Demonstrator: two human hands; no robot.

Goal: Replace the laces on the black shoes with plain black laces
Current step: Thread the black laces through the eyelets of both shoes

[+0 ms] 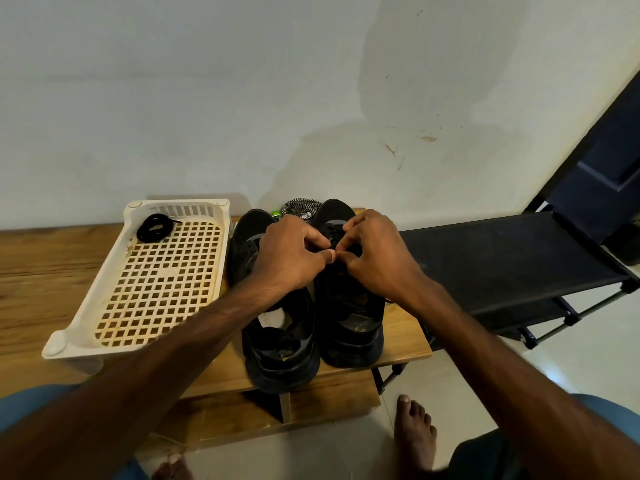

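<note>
We find both hands over the right-hand shoe point(349, 323). The left hand point(291, 254) and right hand point(377, 258) have their fingers curled tight, thumb tips nearly touching. They pinch the threaded lace point(333, 237) at the eyelets, where the strand is barely distinguishable. The left-hand shoe point(277, 355) stands just beside, and both heels sit at the bench point(41, 271) front edge. A coiled black lace point(154, 228) lies in the basket point(69, 341), in its far corner, well left of the fingers. Patterned laces point(301, 206) lie behind the shoes.

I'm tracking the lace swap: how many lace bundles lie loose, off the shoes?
2. A black coil sits in the white basket's far left corner; a black-and-white bundle lies behind the shoes, by the wall. More may be hidden.
</note>
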